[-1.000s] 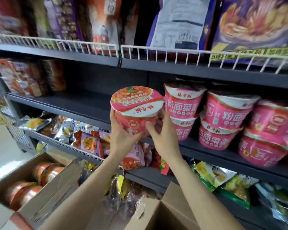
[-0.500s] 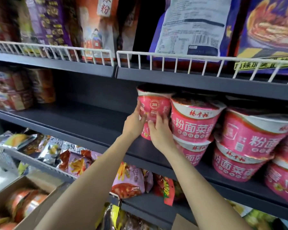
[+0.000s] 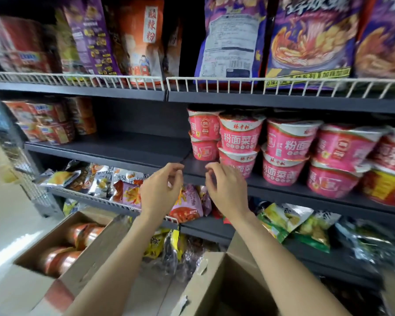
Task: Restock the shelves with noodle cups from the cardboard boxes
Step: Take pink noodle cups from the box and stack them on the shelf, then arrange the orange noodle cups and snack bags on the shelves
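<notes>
Item: pink plastic noodle cup (image 3: 204,126), stacked on a second pink cup (image 3: 204,149) at the left end of the dark grey metal shelf (image 3: 114,148). Left hand (image 3: 160,190) and right hand (image 3: 226,190) are held below and in front of that shelf's edge, apart from the cup, fingers loosely curled, nothing held. Right of this stack, four more two-high pink stacks are seen. Two open brown cardboard boxes are placed below: one (image 3: 27,286) with orange-lidded cups (image 3: 62,258), one (image 3: 226,286) under the right forearm.

The dark middle shelf (image 3: 128,147) carries pink noodle cups (image 3: 240,133) stacked two high.
</notes>
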